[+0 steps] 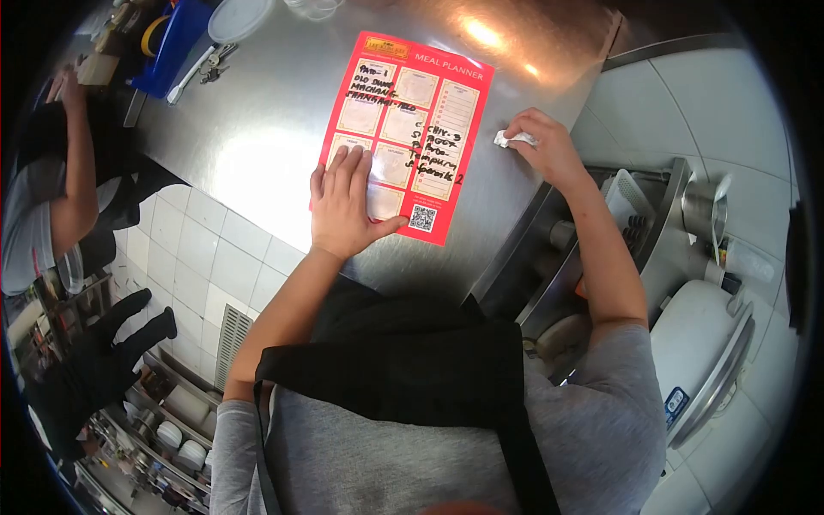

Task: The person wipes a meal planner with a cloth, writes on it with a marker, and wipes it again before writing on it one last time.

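A red meal planner sheet (pixel 471 96) with black handwriting and a printed QR code lies on the steel counter (pixel 266 112). My left hand (pixel 345 202) rests flat on the sheet's lower left part, fingers stretched out and thumb spread toward the QR code. Just right of the sheet, my right hand (pixel 542 148) pinches a small crumpled white tissue (pixel 508 139) near the counter surface. The fingers are closed around one end of the tissue.
Keys (pixel 215 70), a white-handled tool (pixel 190 75) and a plastic lid (pixel 240 19) lie at the counter's upper left, by a blue bin (pixel 178 47). A steel sink unit (pixel 592 249) stands on the right. Another person's arm (pixel 75 172) shows at far left.
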